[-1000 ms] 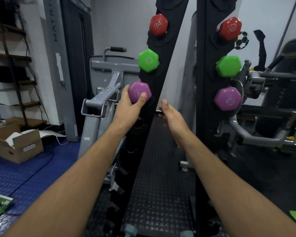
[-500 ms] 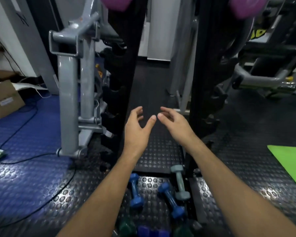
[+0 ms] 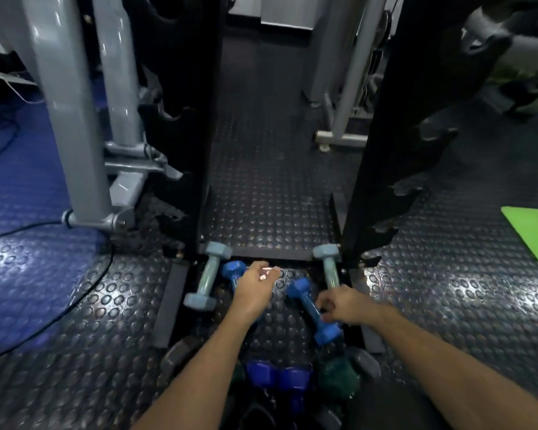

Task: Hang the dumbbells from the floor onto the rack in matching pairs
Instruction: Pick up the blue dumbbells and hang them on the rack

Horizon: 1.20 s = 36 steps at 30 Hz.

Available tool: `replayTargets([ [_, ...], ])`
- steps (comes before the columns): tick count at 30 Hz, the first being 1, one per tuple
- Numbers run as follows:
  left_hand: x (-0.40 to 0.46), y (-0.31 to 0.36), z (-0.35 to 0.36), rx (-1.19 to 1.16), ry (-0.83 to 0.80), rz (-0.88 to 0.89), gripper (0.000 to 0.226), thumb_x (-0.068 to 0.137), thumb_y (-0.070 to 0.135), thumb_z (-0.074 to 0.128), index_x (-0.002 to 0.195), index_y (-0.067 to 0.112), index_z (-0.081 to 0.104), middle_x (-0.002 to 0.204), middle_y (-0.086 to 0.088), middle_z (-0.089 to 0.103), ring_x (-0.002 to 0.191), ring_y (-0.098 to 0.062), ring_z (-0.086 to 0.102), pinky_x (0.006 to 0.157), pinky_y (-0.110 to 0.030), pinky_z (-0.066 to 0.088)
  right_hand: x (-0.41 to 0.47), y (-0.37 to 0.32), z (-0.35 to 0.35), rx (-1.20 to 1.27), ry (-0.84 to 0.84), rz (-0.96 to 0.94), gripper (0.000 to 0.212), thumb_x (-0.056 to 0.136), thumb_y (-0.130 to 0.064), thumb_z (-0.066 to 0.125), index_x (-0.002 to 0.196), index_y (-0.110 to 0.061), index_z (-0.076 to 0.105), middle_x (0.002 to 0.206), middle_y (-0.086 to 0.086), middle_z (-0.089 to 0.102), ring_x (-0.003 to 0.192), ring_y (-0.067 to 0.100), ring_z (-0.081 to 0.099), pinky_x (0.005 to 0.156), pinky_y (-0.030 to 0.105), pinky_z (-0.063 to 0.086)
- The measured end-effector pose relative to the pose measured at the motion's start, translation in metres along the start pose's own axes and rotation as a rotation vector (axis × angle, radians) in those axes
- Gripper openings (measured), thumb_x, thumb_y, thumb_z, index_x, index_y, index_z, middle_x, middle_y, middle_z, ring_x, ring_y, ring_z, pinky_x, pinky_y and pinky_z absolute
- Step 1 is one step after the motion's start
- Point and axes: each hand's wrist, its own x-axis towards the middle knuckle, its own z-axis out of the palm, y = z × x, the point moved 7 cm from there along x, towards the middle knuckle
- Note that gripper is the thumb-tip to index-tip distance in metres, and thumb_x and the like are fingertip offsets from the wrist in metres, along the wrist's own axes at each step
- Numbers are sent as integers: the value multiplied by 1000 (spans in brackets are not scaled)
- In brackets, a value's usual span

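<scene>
Head view: both arms reach down from bottom of frame. Left hand [image 3: 255,287] lies over left blue dumbbell [image 3: 231,270], fingers curled; grasp unclear. Right hand [image 3: 343,304] fingers wrap handle of right blue dumbbell [image 3: 311,308], lower centre. Both dumbbells on studded floor [image 3: 448,290] between rack uprights [image 3: 382,135].

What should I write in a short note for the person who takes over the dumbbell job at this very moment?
Left hand: on the left blue dumbbell; grip hidden.
Right hand: fingers curled at the handle of the right blue dumbbell.
On the floor: two pale grey-blue dumbbells by the rack base; darker ones at the near edge, blurred.
Done: nothing visible in this view; the lower hooks in view are empty.
Left: lift the blue pair, hang it, then the rest.
</scene>
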Motion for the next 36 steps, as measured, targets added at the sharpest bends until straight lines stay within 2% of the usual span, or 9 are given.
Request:
replayTargets([
  [4, 8, -29, 11, -13, -43, -54, 31, 100, 41, 59, 124, 21, 62, 103, 10, 66, 89, -5, 61, 70, -21, 44, 23, 36, 51, -38, -149, 26, 41, 81, -26, 81, 120, -26, 70, 107, -4, 66, 101, 13, 62, 81, 20, 44],
  [11, 15, -44, 21, -26, -78, -75, 32, 101, 46, 55, 124, 25, 61, 121, 6, 66, 103, -9, 62, 84, -28, 46, 33, 45, 81, -216, -196, -67, 62, 84, -20, 73, 140, -37, 53, 132, 3, 57, 117, 24, 60, 103, 28, 45],
  [17, 14, -32, 24, -49, -96, -50, 27, 102, 47, 54, 121, 28, 60, 110, 13, 66, 88, -6, 64, 66, -19, 46, 40, 46, 91, -261, -137, -86, 57, 87, -19, 69, 138, -36, 51, 134, 10, 51, 118, 33, 59, 102, 39, 49],
  [21, 13, -26, 16, -61, -80, -52, 25, 101, 46, 56, 117, 28, 62, 117, 8, 67, 101, -8, 64, 75, -25, 47, 33, 41, 73, -119, -55, -90, 44, 86, -20, 62, 126, -35, 56, 116, 5, 63, 102, 23, 67, 91, 33, 53],
  [24, 13, -13, 12, -99, -68, -53, 33, 99, 45, 59, 126, 26, 62, 123, 8, 65, 107, -8, 62, 79, -26, 48, 28, 33, 49, 0, 30, -73, 43, 81, -24, 66, 122, -37, 58, 116, 2, 64, 104, 19, 64, 93, 28, 50],
  [28, 16, 15, 4, -148, -31, -40, 35, 99, 41, 61, 125, 19, 64, 124, 5, 67, 113, -14, 62, 101, -35, 49, 16, 18, 11, 116, 190, -86, 43, 78, -25, 74, 119, -35, 65, 103, -11, 64, 95, 5, 59, 84, 18, 42],
  [30, 12, 30, 1, -155, -31, -28, 29, 99, 42, 60, 120, 23, 66, 121, 7, 67, 112, -13, 62, 101, -36, 49, 8, 8, -9, 183, 272, -99, 43, 78, -27, 76, 120, -35, 65, 103, -14, 66, 95, 5, 59, 84, 19, 42],
  [33, 5, 57, -2, -162, -39, 8, 27, 99, 44, 58, 119, 28, 66, 118, 10, 67, 111, -13, 62, 85, -33, 52, -10, -8, -43, 296, 379, -120, 44, 76, -35, 78, 117, -41, 63, 105, -10, 71, 96, 10, 66, 90, 25, 49],
  [36, -2, 90, -8, -172, -24, 66, 25, 99, 43, 59, 117, 27, 66, 117, 10, 69, 112, -12, 63, 102, -39, 50, -38, -24, -76, 373, 466, -152, 42, 79, -29, 81, 117, -39, 66, 105, -11, 72, 94, 5, 67, 85, 21, 48],
])
